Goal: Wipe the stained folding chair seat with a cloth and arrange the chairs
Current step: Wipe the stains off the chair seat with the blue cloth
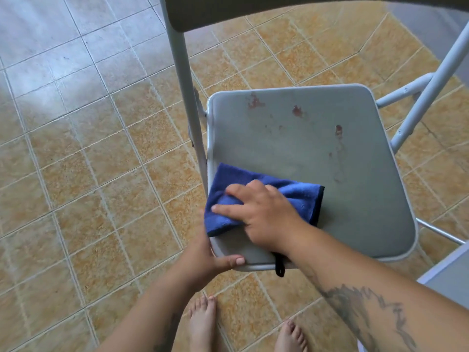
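Grey folding chair seat [312, 158] open on the tan tiled floor [88, 174], viewed from above, backrest [228, 11] at the far side. Blue microfibre cloth [253, 196] flat on the near-left part of the seat, bunched into soft folds, its black hanging loop [279, 266] dangling over the seat's near edge. Right hand [264, 214] palm-down on the cloth, fingers [228, 208] spread and pressed flat, pointing toward the seat's left edge. Left hand [210, 257] clamped on the seat's near-left corner, thumb on top, remaining fingers hidden underneath. Reddish-brown stains [256, 102] across the far half of the seat, well apart from the cloth, with fainter smears trailing toward the seat's right side. Corner of a second grey chair [449, 270] just beside the seat on the near right.

Cloth likely soft, limp and light: best driven under a flat palm with spread fingers, not pinched, or apt to ball up and skid. Seat looks stiff and smooth, so fairly slick; dried marks probably needing firm pressure. Chair frame [182, 72] thin tubular metal, likely light and prone to sliding or folding under a push, hence the bracing grip at the seat's edge. For arranging, best taken by the backrest or frame tubes, clear of the hinges.
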Tool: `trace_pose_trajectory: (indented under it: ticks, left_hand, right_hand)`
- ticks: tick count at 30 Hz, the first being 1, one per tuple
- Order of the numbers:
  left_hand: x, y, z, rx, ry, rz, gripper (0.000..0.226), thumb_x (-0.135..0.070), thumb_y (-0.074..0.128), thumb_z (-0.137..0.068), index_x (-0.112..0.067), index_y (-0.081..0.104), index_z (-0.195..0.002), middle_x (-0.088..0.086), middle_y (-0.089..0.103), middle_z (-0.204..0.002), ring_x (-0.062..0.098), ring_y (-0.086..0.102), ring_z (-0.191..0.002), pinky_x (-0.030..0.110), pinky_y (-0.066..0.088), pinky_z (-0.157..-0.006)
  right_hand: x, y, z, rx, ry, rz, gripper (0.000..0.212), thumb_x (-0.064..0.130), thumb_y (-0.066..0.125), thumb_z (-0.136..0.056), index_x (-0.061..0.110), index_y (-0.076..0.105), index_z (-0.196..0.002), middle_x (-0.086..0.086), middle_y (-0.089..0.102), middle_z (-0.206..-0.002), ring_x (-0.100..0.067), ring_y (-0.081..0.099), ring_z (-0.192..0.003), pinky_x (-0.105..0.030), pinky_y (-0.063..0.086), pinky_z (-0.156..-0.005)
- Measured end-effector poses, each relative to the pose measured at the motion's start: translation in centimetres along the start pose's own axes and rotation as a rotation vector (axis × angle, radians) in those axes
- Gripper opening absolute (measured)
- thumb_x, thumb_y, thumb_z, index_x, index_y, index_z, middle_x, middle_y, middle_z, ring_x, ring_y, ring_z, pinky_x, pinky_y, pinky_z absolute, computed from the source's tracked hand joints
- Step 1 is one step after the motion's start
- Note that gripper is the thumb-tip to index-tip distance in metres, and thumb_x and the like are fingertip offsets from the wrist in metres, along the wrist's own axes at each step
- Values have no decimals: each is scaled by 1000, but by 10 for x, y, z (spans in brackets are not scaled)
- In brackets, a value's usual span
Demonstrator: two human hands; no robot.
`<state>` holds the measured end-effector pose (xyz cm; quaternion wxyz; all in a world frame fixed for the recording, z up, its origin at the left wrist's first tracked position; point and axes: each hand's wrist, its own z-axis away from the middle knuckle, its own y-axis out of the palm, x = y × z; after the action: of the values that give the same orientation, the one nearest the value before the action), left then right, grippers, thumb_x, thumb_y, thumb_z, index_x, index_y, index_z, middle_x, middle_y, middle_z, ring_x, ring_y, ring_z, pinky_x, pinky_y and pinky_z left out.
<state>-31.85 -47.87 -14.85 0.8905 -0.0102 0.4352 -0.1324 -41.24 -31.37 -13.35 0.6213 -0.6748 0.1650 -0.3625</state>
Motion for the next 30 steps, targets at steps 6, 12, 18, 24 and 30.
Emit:
trace_pose_trajectory:
  ticks: [6, 12, 18, 24, 30]
  left_hand:
    - [-29, -1, 5, -117, -29, -635, 143, -77, 68, -54, -31, -41, -133, -12, -40, -148, 13, -31, -141, 40, -3, -120]
    - [-73, 3, -45, -109, 85, -1004, 137, -81, 58, -59, -23, -33, -143, -2, -39, -152, 23, -35, -140, 48, -8, -119]
    - [-93, -1, -83, 32, 52, -1113, 152, -89, 60, -40, -24, -32, -143, -2, -44, -149, 27, -40, -136, 54, -13, -116]
    - [-93, 3, -82, 69, 23, -1153, 151, -92, 55, -39, -28, -38, -139, -6, -52, -139, 27, -43, -134, 54, -15, -115]
    - [-97, 1, -84, 107, -29, -1156, 150, -90, 58, -40, -30, -41, -136, -6, -56, -135, 28, -46, -131, 56, -16, -114]
  right_hand:
    - [-76, -22, 76, -117, 619, 109, 63, 18, 43, -70, 40, 57, -128, -6, 57, -123, -36, 51, -96, -49, 48, -76]
    - [-119, -34, 45, -389, 1252, -26, 45, 23, 55, -87, 35, 51, -130, -3, 44, -146, -34, 32, -135, -65, 21, -106]
    - [-75, -14, -22, -83, 912, -7, 54, 46, 52, -87, 47, 38, -138, 8, 22, -159, -31, 21, -142, -56, 21, -105]
    - [-135, -47, 52, -54, 806, 134, 53, 55, 58, -82, 41, 52, -133, -3, 48, -142, -40, 45, -118, -52, 41, -91]
    - [-164, -49, -8, -366, 1122, -16, 40, 30, 49, -88, 22, 58, -127, -11, 50, -132, -41, 43, -117, -47, 37, -96]
